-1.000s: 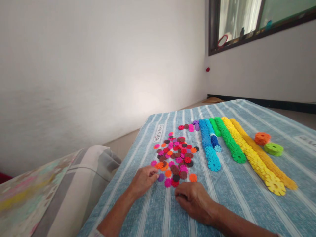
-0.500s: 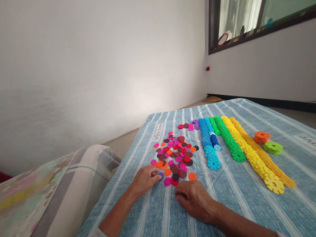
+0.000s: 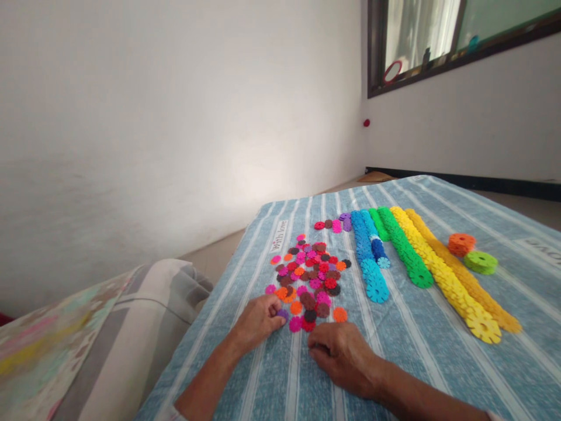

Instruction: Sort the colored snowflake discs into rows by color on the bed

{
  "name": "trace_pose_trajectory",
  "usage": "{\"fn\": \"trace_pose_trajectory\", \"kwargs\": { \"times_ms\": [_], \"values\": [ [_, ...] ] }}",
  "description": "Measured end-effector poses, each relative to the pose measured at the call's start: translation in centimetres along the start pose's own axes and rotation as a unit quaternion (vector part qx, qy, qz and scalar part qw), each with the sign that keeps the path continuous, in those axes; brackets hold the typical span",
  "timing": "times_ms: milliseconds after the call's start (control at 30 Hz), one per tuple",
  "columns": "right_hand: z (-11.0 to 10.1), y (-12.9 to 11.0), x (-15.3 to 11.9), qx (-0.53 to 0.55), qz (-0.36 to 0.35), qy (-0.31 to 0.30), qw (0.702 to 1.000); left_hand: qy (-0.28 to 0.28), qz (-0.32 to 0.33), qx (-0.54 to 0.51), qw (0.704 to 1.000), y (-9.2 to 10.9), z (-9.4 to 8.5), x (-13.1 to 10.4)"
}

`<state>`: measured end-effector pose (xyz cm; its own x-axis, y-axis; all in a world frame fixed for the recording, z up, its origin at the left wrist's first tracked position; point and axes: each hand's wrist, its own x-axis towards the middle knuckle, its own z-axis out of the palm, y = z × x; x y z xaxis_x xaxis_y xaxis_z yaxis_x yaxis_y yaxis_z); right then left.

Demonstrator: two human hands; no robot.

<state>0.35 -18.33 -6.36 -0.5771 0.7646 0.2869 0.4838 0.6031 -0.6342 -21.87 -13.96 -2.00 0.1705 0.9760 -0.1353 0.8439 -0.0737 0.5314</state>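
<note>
My left hand (image 3: 259, 318) is at the near left edge of a loose pile of notched discs (image 3: 316, 273) in pink, red, brown, orange and black. Its thumb and fingertips close on a purple disc (image 3: 283, 315). Just below the pile rests my right hand (image 3: 338, 354), fingers curled and pressed together; whatever they hold, if anything, is hidden. Right of the pile, overlapping discs form long rows: blue (image 3: 364, 240), green (image 3: 401, 245), yellow (image 3: 447, 278) and darker yellow (image 3: 464, 272).
Orange discs (image 3: 461, 244) and lime green discs (image 3: 481, 262) are stacked on the right. Short purple, pink, brown and red groups lie behind the pile. A striped blue cloth (image 3: 245, 374) covers the surface. Folded bedding (image 3: 144, 316) stands at the left.
The view has shifted slightly, moving the scene a little left. My hands stay in nearly the same places, the left still at the purple disc.
</note>
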Motion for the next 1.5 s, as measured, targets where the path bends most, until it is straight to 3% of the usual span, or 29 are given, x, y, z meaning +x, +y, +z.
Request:
{"fn": "trace_pose_trajectory", "kwargs": {
  "times_ms": [167, 300, 567, 700, 833, 1067, 1500],
  "values": [
    [0.1, 0.0, 0.0, 0.001, 0.005, 0.004, 1.000, -0.016, -0.006, -0.073, 0.997, 0.0, 0.1, 0.3],
    [0.1, 0.0, 0.1, 0.003, 0.002, 0.003, 1.000, 0.006, 0.012, -0.110, 0.994, 0.8, -0.5, 2.0],
    [0.3, 0.2, 0.1, -0.007, -0.002, 0.007, 1.000, 0.096, 0.016, -0.101, 0.990, 3.4, -1.0, 11.3],
    [0.4, 0.5, 0.2, -0.008, -0.011, 0.002, 1.000, 0.103, 0.003, -0.081, 0.991, 4.2, -0.5, 15.5],
    [0.6, 0.9, 0.5, -0.011, -0.017, -0.013, 1.000, 0.087, -0.013, -0.054, 0.995, 4.4, -0.4, 18.0],
    [1.0, 1.1, 0.9, -0.013, -0.005, -0.027, 1.000, 0.028, -0.038, -0.018, 0.999, 4.2, -1.1, 19.3],
    [0.7, 1.0, 0.9, -0.009, -0.005, -0.034, 0.999, -0.065, -0.017, 0.042, 0.997, 5.3, -2.0, 19.9]
  ]
}}
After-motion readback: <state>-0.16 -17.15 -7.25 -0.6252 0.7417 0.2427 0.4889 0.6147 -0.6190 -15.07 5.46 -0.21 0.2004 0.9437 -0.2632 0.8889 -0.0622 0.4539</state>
